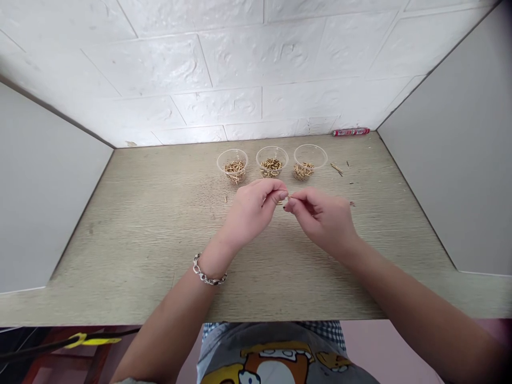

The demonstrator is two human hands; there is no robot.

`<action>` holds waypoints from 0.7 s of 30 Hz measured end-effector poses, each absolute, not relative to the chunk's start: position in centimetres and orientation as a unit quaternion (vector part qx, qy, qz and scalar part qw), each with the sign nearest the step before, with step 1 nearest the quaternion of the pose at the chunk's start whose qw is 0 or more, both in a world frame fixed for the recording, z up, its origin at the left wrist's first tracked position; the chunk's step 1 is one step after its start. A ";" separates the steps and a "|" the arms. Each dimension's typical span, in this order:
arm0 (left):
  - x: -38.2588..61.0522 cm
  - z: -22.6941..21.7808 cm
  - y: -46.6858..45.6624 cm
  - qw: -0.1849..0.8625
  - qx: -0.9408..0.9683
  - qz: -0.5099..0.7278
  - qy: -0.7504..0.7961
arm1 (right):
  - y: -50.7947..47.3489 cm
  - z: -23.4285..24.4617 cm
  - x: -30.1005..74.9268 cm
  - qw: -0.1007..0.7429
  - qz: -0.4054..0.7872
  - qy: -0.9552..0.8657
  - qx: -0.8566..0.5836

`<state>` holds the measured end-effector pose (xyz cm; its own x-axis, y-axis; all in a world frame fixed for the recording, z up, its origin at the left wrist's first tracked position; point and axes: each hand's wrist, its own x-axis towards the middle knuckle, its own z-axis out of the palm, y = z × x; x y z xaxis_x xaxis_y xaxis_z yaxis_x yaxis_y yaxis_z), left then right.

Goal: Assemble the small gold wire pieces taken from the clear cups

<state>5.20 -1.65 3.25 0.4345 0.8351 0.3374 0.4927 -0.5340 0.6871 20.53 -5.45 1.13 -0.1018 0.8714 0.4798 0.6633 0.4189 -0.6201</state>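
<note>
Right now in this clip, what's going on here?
The person's left hand and right hand are close together above the table, with a tiny piece pinched between them, too small to make out. Just beyond stand three clear cups holding small gold-coloured pieces. Loose pieces lie on the table, some right of the cups.

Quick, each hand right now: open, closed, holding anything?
Left hand: pinched closed; whether it grips anything is too small to tell.
Right hand: pinched closed, apparently on a tiny gold-coloured piece.
</note>
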 end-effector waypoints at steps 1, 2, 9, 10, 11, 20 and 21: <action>5.3 3.1 -1.7 0.277 0.795 0.343 0.418 | -5.5 1.3 20.5 0.423 0.163 -0.714 -0.533; 5.4 3.0 -1.7 0.299 0.781 0.348 0.424 | -5.6 1.4 20.4 0.428 0.196 -0.697 -0.541; 5.7 2.7 -1.9 0.360 0.738 0.365 0.439 | -5.7 1.6 20.3 0.439 0.235 -0.669 -0.552; 5.7 2.8 -1.9 0.352 0.744 0.363 0.437 | -5.7 1.6 20.3 0.437 0.211 -0.681 -0.549; 5.6 2.9 -1.9 0.340 0.752 0.360 0.435 | -5.6 1.5 20.4 0.435 0.183 -0.694 -0.543; 5.2 3.3 -1.8 0.213 0.828 0.334 0.398 | -5.2 0.4 20.8 0.383 -0.044 -0.783 -0.488; 5.2 3.3 -1.8 0.205 0.831 0.335 0.395 | -5.3 0.5 20.8 0.385 -0.032 -0.781 -0.490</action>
<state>5.21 -1.81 3.27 0.4641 0.7937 0.3933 0.5187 -0.6035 0.6056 20.80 -5.25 0.50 -0.2235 0.7411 0.6331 0.7898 0.5183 -0.3280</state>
